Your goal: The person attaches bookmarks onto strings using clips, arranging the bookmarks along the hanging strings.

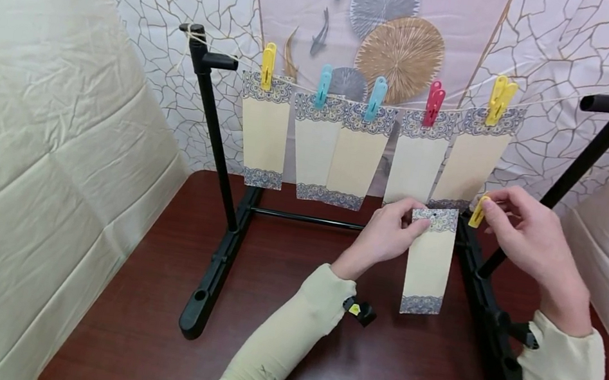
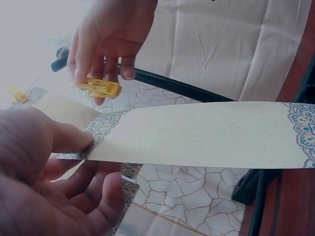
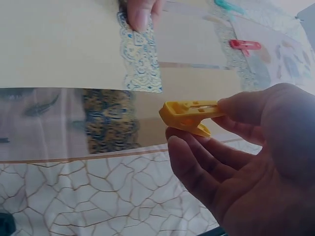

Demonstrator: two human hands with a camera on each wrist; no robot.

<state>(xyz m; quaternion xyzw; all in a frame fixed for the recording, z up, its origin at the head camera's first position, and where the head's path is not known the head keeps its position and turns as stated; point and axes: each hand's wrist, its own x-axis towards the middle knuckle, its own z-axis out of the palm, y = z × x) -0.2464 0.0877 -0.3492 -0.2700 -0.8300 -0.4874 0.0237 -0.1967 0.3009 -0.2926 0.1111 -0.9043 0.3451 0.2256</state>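
Note:
My left hand (image 1: 392, 231) pinches a cream paper card (image 1: 428, 259) at its top corner, thumb over the blue lace-patterned border. The card hangs down in front of the rack. Just to its right, my right hand (image 1: 529, 231) holds a yellow clothespin (image 3: 189, 112) between thumb and fingers, close to the card's upper edge but apart from it. Behind, several similar cards hang from a string, fixed by a yellow clothespin (image 1: 267, 66) at left, blue clothespins (image 1: 376, 99), a red clothespin (image 1: 434, 104), and yellow clothespins (image 1: 500, 102) at the right end.
A black rack (image 1: 214, 125) stands on the dark red-brown table (image 1: 134, 322), with the string tied between its two posts. Its right post (image 1: 590, 152) rises behind my right hand. Patterned cloth (image 1: 179, 3) hangs behind, and pale fabric (image 1: 53, 148) lines the sides.

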